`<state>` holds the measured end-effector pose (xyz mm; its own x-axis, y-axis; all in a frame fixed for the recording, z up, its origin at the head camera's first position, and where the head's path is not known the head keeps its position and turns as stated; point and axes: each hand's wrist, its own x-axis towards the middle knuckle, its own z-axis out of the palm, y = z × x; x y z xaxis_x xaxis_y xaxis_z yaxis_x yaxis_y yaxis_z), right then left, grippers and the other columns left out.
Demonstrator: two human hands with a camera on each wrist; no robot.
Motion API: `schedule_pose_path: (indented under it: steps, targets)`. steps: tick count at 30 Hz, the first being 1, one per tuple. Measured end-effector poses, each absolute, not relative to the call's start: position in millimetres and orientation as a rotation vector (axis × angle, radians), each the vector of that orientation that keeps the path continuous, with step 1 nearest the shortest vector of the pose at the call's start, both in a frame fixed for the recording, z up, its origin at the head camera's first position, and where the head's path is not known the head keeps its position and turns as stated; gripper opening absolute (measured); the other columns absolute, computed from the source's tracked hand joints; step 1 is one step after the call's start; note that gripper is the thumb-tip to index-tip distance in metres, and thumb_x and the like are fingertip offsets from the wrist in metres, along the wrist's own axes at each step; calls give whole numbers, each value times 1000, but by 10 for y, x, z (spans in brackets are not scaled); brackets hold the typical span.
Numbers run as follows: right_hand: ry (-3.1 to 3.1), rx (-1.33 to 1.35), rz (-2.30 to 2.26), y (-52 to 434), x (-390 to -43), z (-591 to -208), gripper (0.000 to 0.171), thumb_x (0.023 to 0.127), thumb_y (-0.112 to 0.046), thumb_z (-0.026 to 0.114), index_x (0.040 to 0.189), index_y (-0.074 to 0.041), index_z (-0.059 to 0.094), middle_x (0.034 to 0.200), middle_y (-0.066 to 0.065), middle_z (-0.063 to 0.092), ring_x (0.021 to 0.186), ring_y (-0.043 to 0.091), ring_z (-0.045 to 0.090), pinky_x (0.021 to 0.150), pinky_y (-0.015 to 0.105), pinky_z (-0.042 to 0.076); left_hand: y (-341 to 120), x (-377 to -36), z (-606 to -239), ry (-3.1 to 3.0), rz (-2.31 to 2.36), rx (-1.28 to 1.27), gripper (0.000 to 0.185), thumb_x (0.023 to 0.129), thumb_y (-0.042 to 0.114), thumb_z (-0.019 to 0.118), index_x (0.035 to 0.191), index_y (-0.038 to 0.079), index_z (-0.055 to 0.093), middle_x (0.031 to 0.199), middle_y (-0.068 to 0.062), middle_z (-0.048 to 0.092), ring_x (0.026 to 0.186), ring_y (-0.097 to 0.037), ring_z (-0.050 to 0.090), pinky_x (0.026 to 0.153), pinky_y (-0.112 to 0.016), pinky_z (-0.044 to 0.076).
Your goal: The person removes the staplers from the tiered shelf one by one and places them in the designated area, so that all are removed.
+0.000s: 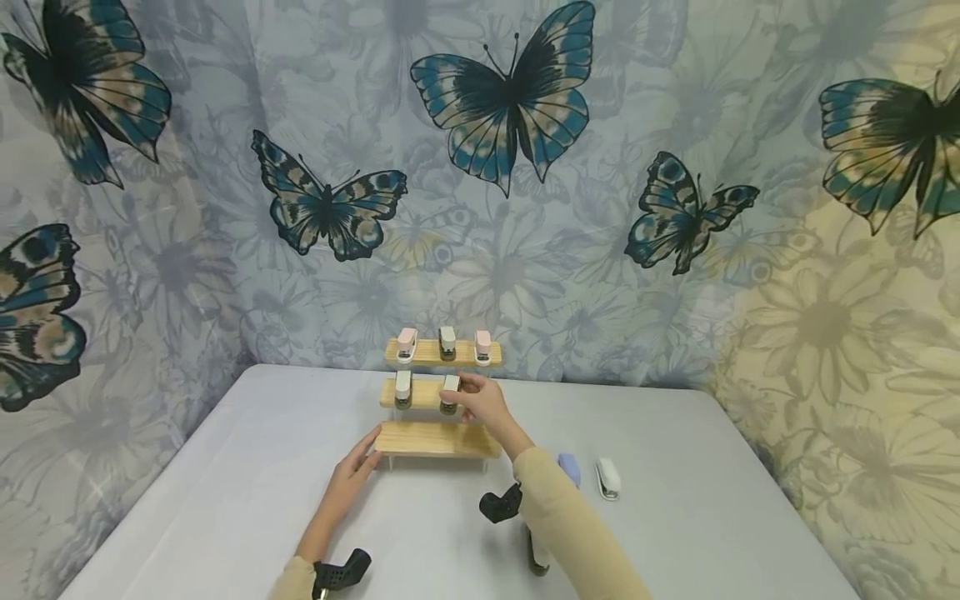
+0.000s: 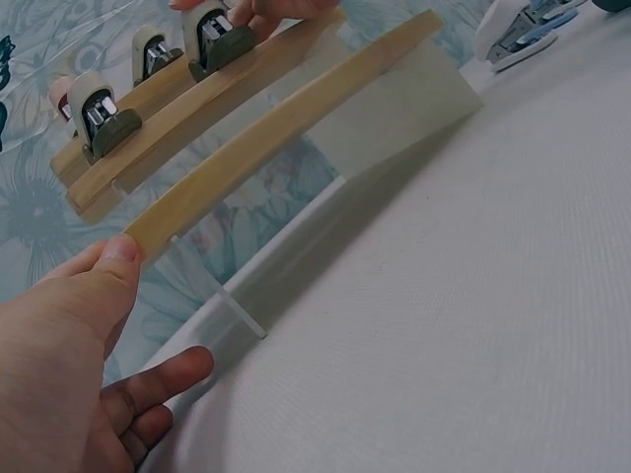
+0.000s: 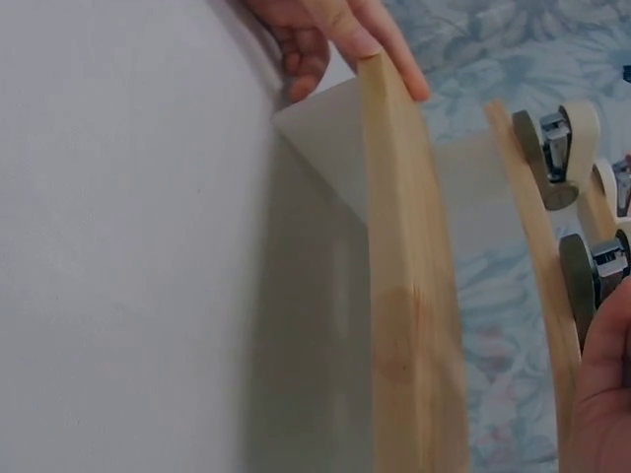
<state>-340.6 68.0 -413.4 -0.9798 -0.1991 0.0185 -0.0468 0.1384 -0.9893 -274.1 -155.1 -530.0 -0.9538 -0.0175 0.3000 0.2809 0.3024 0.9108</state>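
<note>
- One pale wooden stand with three stepped boards stands on a white table (image 1: pixel 652 433); I count five staplers on it.
- Top board (image 1: pixel 428 353): three staplers in a row, a pink one (image 1: pixel 407 341) at left, a pale one with a dark base (image 1: pixel 447 340) in the middle, a second pink one (image 1: pixel 483 345) at right.
- Middle board (image 1: pixel 425 393): two staplers, both cream with dark green bases. One (image 1: pixel 403 387) stands near the left end; the other, the held stapler (image 1: pixel 450 384), is near the middle, its base against the board.
- Right hand (image 1: pixel 486 402): one, its fingers pinching the held stapler.
- Left hand (image 1: pixel 352 473): one, gripping the left end of the bottom board (image 1: pixel 438 442) between thumb and finger.
- Two more staplers lie on the table to the right, a blue one (image 1: pixel 568 468) partly behind the right sleeve (image 1: pixel 577 525) and a white one (image 1: pixel 608 478); what looks like a third, dark-based (image 1: pixel 537 557), is half hidden by that sleeve.
- Two black wrist devices, one per arm.
- Six large teal butterflies mark the patterned walls (image 1: pixel 510 317).
</note>
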Motion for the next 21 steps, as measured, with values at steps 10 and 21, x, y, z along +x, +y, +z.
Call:
schedule_pose_path:
  steps: [10,21]
  targets:
    - [2121,-334,-1964,891,-3277,-4120,58,61,-20,68,111,-3,44,101,10,50,36,9,32,38,27,40,-1541,-2704,-5287,-2316,-1695,-291,40,81,33,41,120,25,33,122,3,31,96,-18,43,73,-31,40]
    - [2155,-409,-1931,1039,-3016,-4048,58,61,-17,68,112,-3,43,112,11,41,41,12,41,40,31,41,-1543,-2704,-5276,-2286,-1726,-345,41,82,30,41,121,22,33,123,2,30,103,-18,36,76,-31,38]
